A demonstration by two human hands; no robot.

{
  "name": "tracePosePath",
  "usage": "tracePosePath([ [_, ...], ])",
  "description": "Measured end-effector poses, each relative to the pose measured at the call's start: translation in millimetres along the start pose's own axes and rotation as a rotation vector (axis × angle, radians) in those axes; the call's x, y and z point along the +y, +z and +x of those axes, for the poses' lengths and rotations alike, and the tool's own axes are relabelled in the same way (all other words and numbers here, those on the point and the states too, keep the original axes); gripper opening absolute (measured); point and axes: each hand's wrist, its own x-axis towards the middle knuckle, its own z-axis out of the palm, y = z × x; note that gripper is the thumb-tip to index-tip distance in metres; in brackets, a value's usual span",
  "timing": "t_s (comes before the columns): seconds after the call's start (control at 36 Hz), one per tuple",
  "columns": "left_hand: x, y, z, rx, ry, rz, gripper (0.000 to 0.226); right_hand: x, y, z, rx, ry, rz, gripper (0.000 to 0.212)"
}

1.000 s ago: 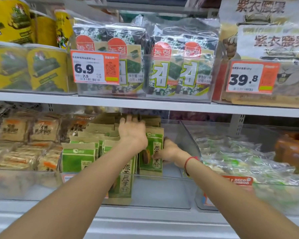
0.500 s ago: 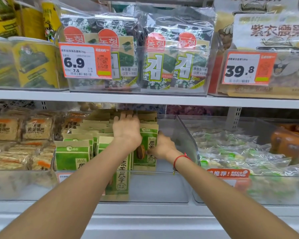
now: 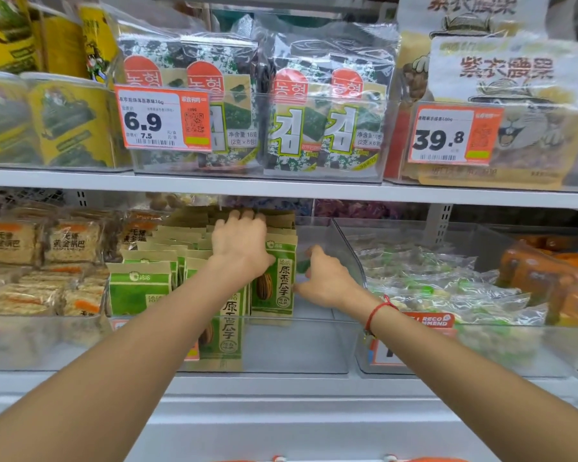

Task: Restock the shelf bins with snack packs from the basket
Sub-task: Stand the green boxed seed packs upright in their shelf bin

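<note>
Green and tan sunflower seed packs (image 3: pixel 276 278) stand in rows inside a clear bin (image 3: pixel 314 348) on the lower shelf. My left hand (image 3: pixel 241 245) lies over the tops of the right-hand row, fingers hooked over the back packs and thumb against the front pack. My right hand (image 3: pixel 326 281) holds the right edge of that front pack between thumb and curled fingers. A red string bracelet circles my right wrist. Another seed pack (image 3: pixel 224 331) stands lower at the bin's front, partly hidden by my left forearm.
Rice crisp packs (image 3: pixel 47 261) fill the left bin, and clear candy bags (image 3: pixel 431 288) fill the right one. Seaweed packs (image 3: pixel 324 105) and price tags sit on the upper shelf (image 3: pixel 281 186). Orange basket handles (image 3: pixel 417 459) peek in at the bottom edge.
Both hands stay on the same row of seed packs. My right hand has drawn slightly away from the pack's edge, showing more of its fingers. The view has shifted a little.
</note>
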Motion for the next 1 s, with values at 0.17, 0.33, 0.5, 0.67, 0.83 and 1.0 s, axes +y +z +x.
tracePosePath([
  [0.17, 8, -16, -54, 0.223, 0.122, -0.299, 0.052, 9, -19, -65, 0.095, -0.206, 0.021, 0.058],
  [0.33, 20, -16, -124, 0.134, 0.116, -0.581, 0.03, 41, -24, -137, 0.089, -0.372, -0.135, 0.037],
  [0.5, 29, 34, -168, -0.328, 0.132, -0.397, 0.03, 84, 9, -174, -0.178, -0.291, -0.382, 0.028],
  [0.67, 34, 121, -205, -0.844, 0.132, -0.269, 0.033, 130, 73, -189, -0.471, -0.145, -0.549, 0.032],
  [0.83, 21, 202, -254, -1.032, -0.005, -0.347, 0.024, 163, 131, -197, -0.62, 0.036, -0.411, 0.036],
  [1.0, 25, 258, -288, -0.949, -0.509, -0.906, 0.026, 168, 174, -194, -0.67, 0.397, 0.168, 0.027],
])
